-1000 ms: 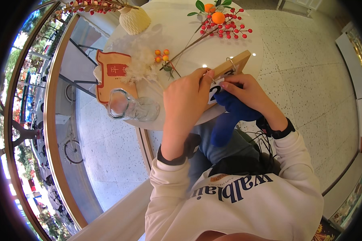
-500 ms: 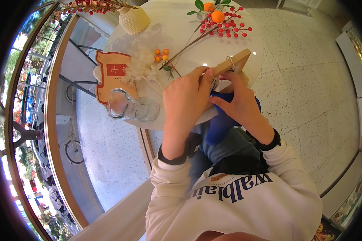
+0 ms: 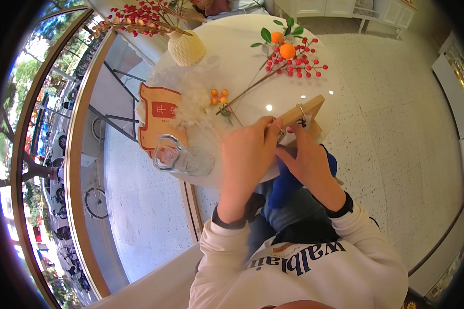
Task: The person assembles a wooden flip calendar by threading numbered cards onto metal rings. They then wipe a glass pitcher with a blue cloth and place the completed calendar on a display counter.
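A wooden stand with metal rings (image 3: 310, 108), resembling a ring-bound desk calendar, is tilted near the front right edge of the round white table (image 3: 232, 38). My left hand (image 3: 248, 149) is closed on its near left end, thumb and forefinger together by a ring. My right hand (image 3: 314, 164) reaches in from the right, its fingers curled at the stand beside the rings. What those right fingertips hold, if anything, is hidden. Below the right hand hangs a blue cloth-like item (image 3: 288, 188). A clear glass vase (image 3: 196, 160) lies on its side left of my left hand.
Orange fruits and red berries on stems (image 3: 287, 51) lie across the table. Orange berries (image 3: 219, 96), pale fluffy grass (image 3: 196, 105) and a tan, red-edged bag (image 3: 152, 110) are at the left. A cream ribbed vase (image 3: 186, 47) holds stems behind. A window frame (image 3: 77, 206) runs along the left.
The view has shifted, so the table and things sit lower and farther right. Both hands stay at the wooden stand, with small finger movements at the rings.
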The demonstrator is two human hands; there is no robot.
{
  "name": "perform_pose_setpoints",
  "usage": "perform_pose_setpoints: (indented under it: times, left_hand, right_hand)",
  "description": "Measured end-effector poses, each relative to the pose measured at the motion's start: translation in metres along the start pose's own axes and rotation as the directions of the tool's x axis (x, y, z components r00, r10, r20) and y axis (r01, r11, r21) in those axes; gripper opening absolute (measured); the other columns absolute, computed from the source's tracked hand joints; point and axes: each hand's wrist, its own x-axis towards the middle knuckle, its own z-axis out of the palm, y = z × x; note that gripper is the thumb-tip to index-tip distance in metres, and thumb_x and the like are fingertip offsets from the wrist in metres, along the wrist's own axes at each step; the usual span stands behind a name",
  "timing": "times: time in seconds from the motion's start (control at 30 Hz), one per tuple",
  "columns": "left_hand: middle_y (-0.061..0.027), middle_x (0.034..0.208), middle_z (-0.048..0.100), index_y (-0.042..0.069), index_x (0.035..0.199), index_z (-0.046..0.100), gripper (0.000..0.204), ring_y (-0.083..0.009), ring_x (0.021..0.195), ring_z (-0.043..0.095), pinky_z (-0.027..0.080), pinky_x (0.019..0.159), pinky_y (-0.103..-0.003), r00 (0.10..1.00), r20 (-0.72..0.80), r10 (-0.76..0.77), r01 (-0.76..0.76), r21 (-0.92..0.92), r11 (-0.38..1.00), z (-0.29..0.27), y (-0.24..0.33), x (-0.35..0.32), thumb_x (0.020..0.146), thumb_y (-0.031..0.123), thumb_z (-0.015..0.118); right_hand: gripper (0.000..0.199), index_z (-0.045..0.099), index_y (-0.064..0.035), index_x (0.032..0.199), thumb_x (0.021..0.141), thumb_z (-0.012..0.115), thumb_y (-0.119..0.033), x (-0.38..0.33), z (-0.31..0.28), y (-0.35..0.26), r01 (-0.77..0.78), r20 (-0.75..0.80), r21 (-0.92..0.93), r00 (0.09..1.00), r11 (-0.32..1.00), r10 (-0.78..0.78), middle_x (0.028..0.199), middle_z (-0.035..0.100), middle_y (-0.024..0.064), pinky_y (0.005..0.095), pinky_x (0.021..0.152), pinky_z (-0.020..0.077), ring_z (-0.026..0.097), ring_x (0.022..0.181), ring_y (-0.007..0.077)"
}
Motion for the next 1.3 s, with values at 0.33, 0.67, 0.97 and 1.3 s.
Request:
perform_pose_setpoints:
  times: [0.33,0.67,0.97,1.3]
  left_hand:
    - [-0.0168,0.066,0.063,0.007,0.097,0.068,0.028,-0.0358,0.062,0.062,0.047,0.055,-0.043,0.992,0.01,0.128,-0.128,0.124,0.984,0.01,-0.015,-0.003,0.088,0.028,0.051]
    - [-0.012,0.062,0.062,0.008,0.088,0.065,0.022,-0.031,0.061,0.064,0.05,0.055,-0.041,0.985,0.034,0.169,-0.172,0.242,0.955,0.005,-0.008,0.0,0.09,0.025,0.052]
    - [-0.0104,0.072,0.067,0.011,0.102,0.07,0.033,-0.0305,0.069,0.065,0.048,0.06,-0.038,0.992,0.076,-0.096,0.098,-0.021,0.995,-0.004,0.002,0.0,0.092,0.039,0.055]
    - [-0.0096,0.054,0.06,0.007,0.081,0.068,0.029,-0.0284,0.051,0.06,0.047,0.05,-0.037,0.983,-0.152,0.103,-0.1,0.026,0.995,0.007,-0.005,-0.004,0.089,0.033,0.06]
  right_hand:
    - [0.061,0.045,-0.003,0.126,0.08,0.073,-0.032,0.002,0.009,-0.006,0.021,-0.042,-0.09,0.999,0.996,-0.025,0.097,0.064,0.0167,0.0392,0.057,0.0536,0.066,0.072,0.0342]
    - [0.057,0.048,-0.0021,0.127,0.083,0.07,-0.031,-0.003,0.01,0.001,0.129,-0.131,-0.214,0.978,0.968,-0.16,0.097,0.065,0.0147,0.0358,0.054,0.0527,0.066,0.065,0.0302]
    - [0.06,0.048,-0.0026,0.13,0.084,0.068,-0.035,-0.007,0.001,-0.002,0.099,-0.086,-0.359,0.987,0.928,-0.139,0.097,0.064,0.0143,0.0357,0.052,0.0528,0.066,0.062,0.0299]
    - [0.036,0.062,-0.002,0.107,0.081,0.073,-0.024,0.014,-0.008,0.022,0.024,0.097,-0.001,0.995,1.0,-0.024,0.078,0.066,0.0121,0.0343,0.065,0.0509,0.066,0.068,0.0236]
